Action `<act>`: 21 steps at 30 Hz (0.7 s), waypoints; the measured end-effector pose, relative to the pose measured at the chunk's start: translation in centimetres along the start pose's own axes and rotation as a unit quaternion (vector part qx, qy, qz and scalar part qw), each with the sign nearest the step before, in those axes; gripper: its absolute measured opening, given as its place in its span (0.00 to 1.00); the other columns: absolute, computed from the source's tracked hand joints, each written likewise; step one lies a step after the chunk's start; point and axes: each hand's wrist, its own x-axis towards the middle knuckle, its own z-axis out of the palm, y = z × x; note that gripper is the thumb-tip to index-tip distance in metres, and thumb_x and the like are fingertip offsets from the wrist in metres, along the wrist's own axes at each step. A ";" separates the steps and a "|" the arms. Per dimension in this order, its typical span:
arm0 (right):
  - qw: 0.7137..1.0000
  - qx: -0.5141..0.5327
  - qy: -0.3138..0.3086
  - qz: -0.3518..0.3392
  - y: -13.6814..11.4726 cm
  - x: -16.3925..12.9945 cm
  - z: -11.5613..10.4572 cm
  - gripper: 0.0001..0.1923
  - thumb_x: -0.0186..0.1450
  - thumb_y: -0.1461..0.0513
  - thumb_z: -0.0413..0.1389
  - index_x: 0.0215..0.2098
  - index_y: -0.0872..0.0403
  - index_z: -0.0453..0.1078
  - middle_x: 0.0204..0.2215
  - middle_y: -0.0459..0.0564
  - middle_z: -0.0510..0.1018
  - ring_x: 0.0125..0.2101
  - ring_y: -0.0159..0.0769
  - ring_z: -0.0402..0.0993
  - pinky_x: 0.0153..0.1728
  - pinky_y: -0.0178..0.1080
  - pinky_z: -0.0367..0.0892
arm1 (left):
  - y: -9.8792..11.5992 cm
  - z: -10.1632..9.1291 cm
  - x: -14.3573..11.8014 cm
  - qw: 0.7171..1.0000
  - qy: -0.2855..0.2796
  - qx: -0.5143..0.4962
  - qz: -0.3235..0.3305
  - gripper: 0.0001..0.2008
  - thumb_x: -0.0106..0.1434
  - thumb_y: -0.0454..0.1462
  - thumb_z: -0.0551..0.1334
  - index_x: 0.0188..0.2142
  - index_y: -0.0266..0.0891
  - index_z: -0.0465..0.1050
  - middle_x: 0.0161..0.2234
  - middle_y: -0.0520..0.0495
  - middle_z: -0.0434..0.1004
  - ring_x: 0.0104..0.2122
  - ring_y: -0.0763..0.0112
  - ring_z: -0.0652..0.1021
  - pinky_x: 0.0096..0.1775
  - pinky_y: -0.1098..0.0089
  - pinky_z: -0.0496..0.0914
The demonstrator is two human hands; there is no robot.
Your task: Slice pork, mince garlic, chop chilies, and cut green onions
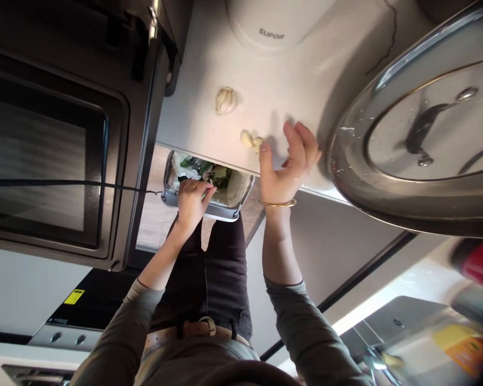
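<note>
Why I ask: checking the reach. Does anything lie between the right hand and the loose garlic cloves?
Nothing visible does. The right hand is just beside the garlic cloves at the counter edge, thumb nearly at them; the garlic bulb lies farther back, off that line.

Cut off by the frame: white Supor appliance (271,24) at top, steel lid (422,134) at right; blurred red and yellow items (467,300) lower right; bin (225,212) contents partly hidden behind left hand (191,201).
</note>
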 end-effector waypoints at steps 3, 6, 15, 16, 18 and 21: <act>0.997 -0.062 0.006 -0.046 -1.6 2.7 2.2 0.23 0.63 0.49 0.53 0.51 0.51 0.66 0.47 0.57 0.68 0.50 0.48 0.63 0.50 0.55 0.61 | 0.1 -0.2 0.1 1.000 0.000 0.006 -0.002 0.16 0.65 0.45 0.54 0.30 0.39 0.76 0.36 0.43 0.79 0.41 0.61 0.75 0.47 0.60 0.66; 0.993 -0.053 -0.090 -0.060 -3.4 5.1 4.8 0.27 0.62 0.46 0.52 0.53 0.51 0.64 0.46 0.56 0.67 0.51 0.51 0.61 0.49 0.55 0.61 | 0.4 -0.6 0.1 1.000 0.011 -0.028 0.003 0.16 0.66 0.43 0.52 0.40 0.39 0.75 0.42 0.43 0.77 0.44 0.63 0.74 0.48 0.62 0.68; 0.915 0.311 -0.244 0.078 -5.8 0.2 0.7 0.17 0.61 0.50 0.55 0.44 0.48 0.71 0.36 0.47 0.73 0.34 0.33 0.73 0.36 0.38 0.72 | 2.0 -4.1 -0.2 0.968 0.124 -0.217 0.008 0.21 0.66 0.43 0.53 0.57 0.43 0.62 0.47 0.42 0.72 0.45 0.67 0.75 0.49 0.64 0.69; 0.888 0.352 -0.273 0.117 -5.5 -1.1 0.3 0.17 0.59 0.50 0.58 0.42 0.48 0.72 0.32 0.46 0.74 0.31 0.32 0.73 0.32 0.37 0.72 | 2.1 -4.4 -0.2 0.968 0.111 -0.224 0.020 0.20 0.65 0.44 0.54 0.56 0.43 0.64 0.47 0.43 0.72 0.45 0.67 0.75 0.49 0.64 0.69; 0.834 0.412 -0.310 0.196 -4.6 -3.3 0.1 0.17 0.54 0.50 0.62 0.37 0.50 0.72 0.27 0.44 0.75 0.26 0.30 0.72 0.27 0.35 0.72 | 2.2 -4.4 -0.2 0.965 0.071 -0.252 0.032 0.17 0.63 0.44 0.57 0.50 0.44 0.70 0.43 0.44 0.74 0.43 0.67 0.76 0.47 0.65 0.70; 0.798 0.446 -0.294 0.280 -3.2 -5.5 0.8 0.17 0.51 0.51 0.64 0.31 0.52 0.70 0.23 0.43 0.75 0.23 0.28 0.72 0.23 0.32 0.71 | 2.3 -3.5 -0.8 0.931 0.056 -0.358 -0.038 0.13 0.60 0.43 0.61 0.44 0.43 0.75 0.40 0.45 0.77 0.40 0.69 0.77 0.43 0.67 0.73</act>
